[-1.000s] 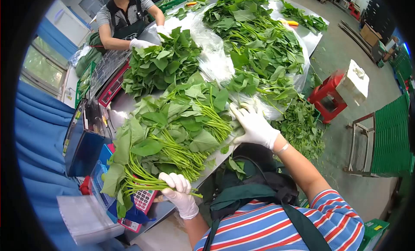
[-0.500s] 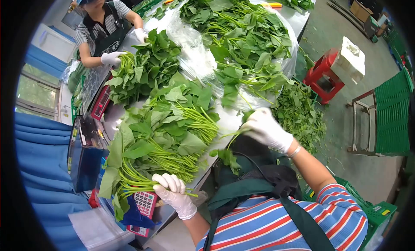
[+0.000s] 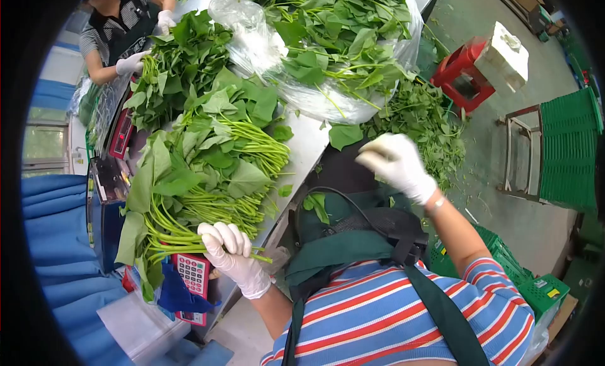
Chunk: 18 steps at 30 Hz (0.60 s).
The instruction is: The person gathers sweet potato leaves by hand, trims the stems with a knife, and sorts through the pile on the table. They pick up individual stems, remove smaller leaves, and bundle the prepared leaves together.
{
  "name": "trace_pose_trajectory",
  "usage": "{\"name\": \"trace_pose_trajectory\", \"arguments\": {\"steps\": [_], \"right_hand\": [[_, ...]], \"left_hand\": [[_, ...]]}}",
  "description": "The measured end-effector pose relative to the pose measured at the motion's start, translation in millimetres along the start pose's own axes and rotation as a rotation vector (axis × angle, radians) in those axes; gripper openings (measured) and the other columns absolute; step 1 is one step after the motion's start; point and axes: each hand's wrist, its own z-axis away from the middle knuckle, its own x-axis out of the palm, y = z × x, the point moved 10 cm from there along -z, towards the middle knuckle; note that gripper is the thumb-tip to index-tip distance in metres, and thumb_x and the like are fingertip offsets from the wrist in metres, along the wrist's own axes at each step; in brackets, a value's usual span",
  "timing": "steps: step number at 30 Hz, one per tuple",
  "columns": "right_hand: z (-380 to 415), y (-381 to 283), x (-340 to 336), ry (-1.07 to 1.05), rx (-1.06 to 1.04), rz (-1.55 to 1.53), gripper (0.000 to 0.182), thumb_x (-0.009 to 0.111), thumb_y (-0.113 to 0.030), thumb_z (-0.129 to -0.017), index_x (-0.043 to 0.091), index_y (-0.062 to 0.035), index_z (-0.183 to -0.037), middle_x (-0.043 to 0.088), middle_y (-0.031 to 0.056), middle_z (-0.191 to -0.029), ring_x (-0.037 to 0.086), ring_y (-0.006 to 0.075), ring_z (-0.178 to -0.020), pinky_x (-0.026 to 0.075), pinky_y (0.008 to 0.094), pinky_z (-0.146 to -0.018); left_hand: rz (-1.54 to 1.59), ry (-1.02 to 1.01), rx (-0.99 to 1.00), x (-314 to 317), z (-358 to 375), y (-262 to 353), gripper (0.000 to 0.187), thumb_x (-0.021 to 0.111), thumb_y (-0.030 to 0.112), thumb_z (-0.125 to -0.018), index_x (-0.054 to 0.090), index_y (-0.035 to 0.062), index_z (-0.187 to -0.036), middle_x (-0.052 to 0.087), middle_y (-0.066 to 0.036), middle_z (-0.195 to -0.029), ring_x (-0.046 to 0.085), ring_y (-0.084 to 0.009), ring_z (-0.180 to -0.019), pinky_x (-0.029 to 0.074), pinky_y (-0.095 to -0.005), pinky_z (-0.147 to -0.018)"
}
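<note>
My left hand [image 3: 233, 256], in a white glove, is closed round the stems of a few leafy greens [image 3: 167, 237] at the table's near edge. Beside it lies a pile of leafy greens [image 3: 220, 152] with bundled stems facing right. My right hand [image 3: 397, 164], gloved and blurred, hangs over the dark apron with fingers curled; I cannot make out anything in it. A loose leaf [image 3: 345, 135] lies at the table edge just above it, and another leaf [image 3: 316, 206] rests on the apron. More greens [image 3: 353, 38] spread over clear plastic [image 3: 252, 41] at the top.
A co-worker [image 3: 120, 26] with gloved hands holds a bunch at the upper left. A pink calculator [image 3: 191, 274] lies by my left hand. Fallen greens [image 3: 428, 123], a red stool [image 3: 463, 76] and a green crate cart [image 3: 567, 145] stand to the right.
The view has shifted, so the table things sit lower left or higher. The sprig that was at my right hand is no longer seen in it. My left hand still grips its stems.
</note>
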Motion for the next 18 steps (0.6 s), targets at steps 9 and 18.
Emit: {"name": "trace_pose_trajectory", "arguments": {"steps": [9,18], "right_hand": [[10.1,-41.1,92.4,-0.097,-0.353,0.202,0.033,0.07,-0.038,-0.07,0.062,-0.0128,-0.089,0.05,0.0025,-0.075,0.05,0.0201,-0.074,0.037,0.0326,-0.069],[11.3,-59.9,110.1,-0.286,-0.463,-0.054,0.012,0.067,-0.022,-0.073,0.06,-0.0125,-0.077,0.049,0.0022,-0.069,0.05,0.0202,-0.069,0.037,0.0328,-0.063]], "left_hand": [[0.032,-0.013,-0.031,-7.6,12.3,-1.9,0.036,0.052,0.031,-0.092,0.03,0.0132,-0.07,0.027,0.004,-0.053,0.023,-0.0047,-0.041,0.019,-0.0185,-0.032],[0.031,-0.007,-0.038,3.4,15.0,-6.3,0.035,0.052,0.03,-0.092,0.031,0.0128,-0.07,0.027,0.004,-0.053,0.023,-0.0043,-0.041,0.019,-0.0182,-0.032]]}}
